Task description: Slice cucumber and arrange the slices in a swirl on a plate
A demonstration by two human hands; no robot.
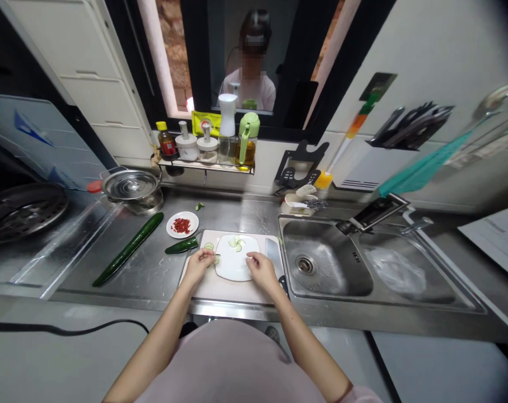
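Stainless-steel kitchen desk [245, 214] beneath a dark-framed window [224, 56], with clock directions taken from the middle of a white plate [236, 268]. This plate rests on a pale cutting board [220, 291], and a small cluster of cucumber slices [237, 243] lies on it towards twelve o'clock. At nine o'clock, the person's left hand [200, 264] reaches in, thumb and fingers pinching a thin slice [217, 258] beside the plate's rim. Opposite, between three and four o'clock, the right hand [261, 267] has its fingers bent and close together near the rim; whether they grip anything, I cannot tell. Just past the left fingers, loose slices [209, 246] lie on the board. Farther out, between nine and ten, sits a cut cucumber piece [181, 245], with a long whole cucumber [127, 250] beyond it. At ten o'clock, a round dish [169, 226] holds chopped red pieces [181, 225]. At three o'clock lies a knife [273, 250], then a metal sink [341, 252].
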